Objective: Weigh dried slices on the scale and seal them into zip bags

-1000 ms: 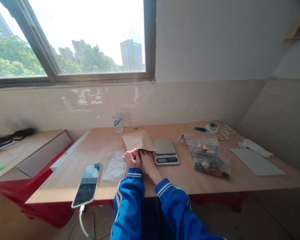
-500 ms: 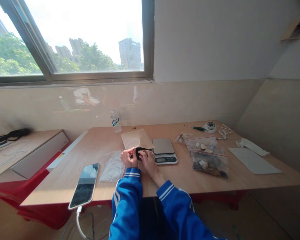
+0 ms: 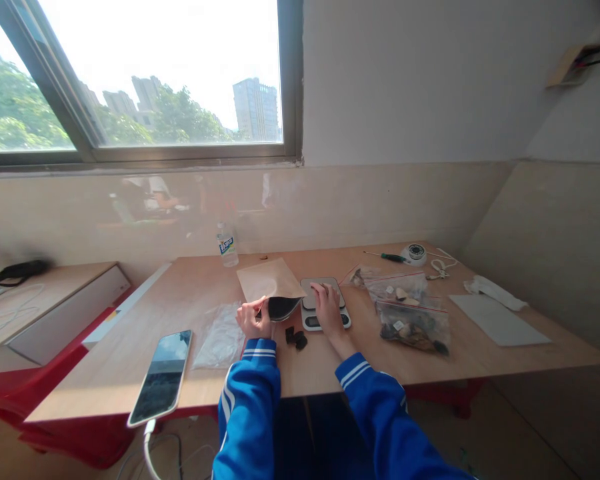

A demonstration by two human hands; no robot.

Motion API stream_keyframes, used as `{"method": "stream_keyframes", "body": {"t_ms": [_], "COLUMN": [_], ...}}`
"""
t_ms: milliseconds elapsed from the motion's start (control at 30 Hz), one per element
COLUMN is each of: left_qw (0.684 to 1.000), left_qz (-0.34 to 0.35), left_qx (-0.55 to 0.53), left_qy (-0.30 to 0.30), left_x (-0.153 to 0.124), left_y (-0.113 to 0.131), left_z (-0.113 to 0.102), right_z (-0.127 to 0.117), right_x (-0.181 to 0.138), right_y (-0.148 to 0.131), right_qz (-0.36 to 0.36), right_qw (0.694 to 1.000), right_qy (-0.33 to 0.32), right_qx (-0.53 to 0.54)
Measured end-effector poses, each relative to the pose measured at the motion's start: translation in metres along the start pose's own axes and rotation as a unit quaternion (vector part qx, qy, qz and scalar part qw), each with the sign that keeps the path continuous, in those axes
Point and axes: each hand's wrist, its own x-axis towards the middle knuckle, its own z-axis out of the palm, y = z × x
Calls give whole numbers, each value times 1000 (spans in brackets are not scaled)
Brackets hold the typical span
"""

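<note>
My left hand [image 3: 254, 319] pinches the near left edge of a brown paper pouch [image 3: 270, 279], whose mouth gapes towards me and shows a dark inside. Several dark, irregular pieces [image 3: 296, 339] lie on the table just in front of the pouch. Over the plate of a white digital kitchen scale [image 3: 311, 323] is my right hand [image 3: 327, 307], its fingers stretched and slightly bent, with nothing visible in them. The hand hides part of the plate and display. A clear plastic bag [image 3: 219, 339] lies flat to the left of my left hand.
Zip bags [image 3: 414, 328] of dark and pale pieces lie right of the scale. Farther right are a white sheet [image 3: 500, 320], a screwdriver [image 3: 393, 257] and a white dome camera [image 3: 414, 253]. A cabled phone [image 3: 163, 377] overhangs the front left edge; a bottle [image 3: 227, 245] stands behind.
My right hand has left the pouch and moved right, over the scale. The pouch's mouth is now wider, and the dark pieces on the table have come into view.
</note>
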Motion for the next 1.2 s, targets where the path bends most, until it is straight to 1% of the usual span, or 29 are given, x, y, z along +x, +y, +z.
{"method": "stream_keyframes", "body": {"t_ms": [133,200,267,367,433,500,600,667,767,833,933,1067,1200], "left_qw": [1000,1000,1000,1000,1000,1000,1000,1000,1000,999,1000,1000,999], "left_qz": [11,14,13,5,1,3,9,15,28,36,29,18,40], "left_qx": [6,8,4,-8,-8,-5,-5,-5,-4,-1,6,4,0], "left_qy": [6,8,4,-2,-2,-3,-5,-7,-11,-11,-9,-11,-5], "left_x": [1,1,2,3,3,2,1,1,0,0,1,1,0], "left_y": [0,1,1,3,6,9,11,9,5,4,8,11,5], "left_z": [0,0,0,0,0,-1,-1,0,1,1,-1,-2,0], "right_z": [3,5,7,8,8,8,8,8,12,16,21,21,18], "right_x": [20,25,26,20,15,11,10,10,10,7,4,4,5], "right_y": [17,27,35,42,44,46,52,58,67,71,73,72,69], "right_qz": [-19,-4,18,35,45,66,126,160,176,165,150,167,164], "right_qw": [993,988,986,987,988,989,984,979,978,982,986,982,981], "right_qy": [-88,-123,-137,-126,-103,-58,22,53,49,22,-6,7,5], "right_qx": [71,98,97,97,110,120,124,119,101,91,79,93,102]}}
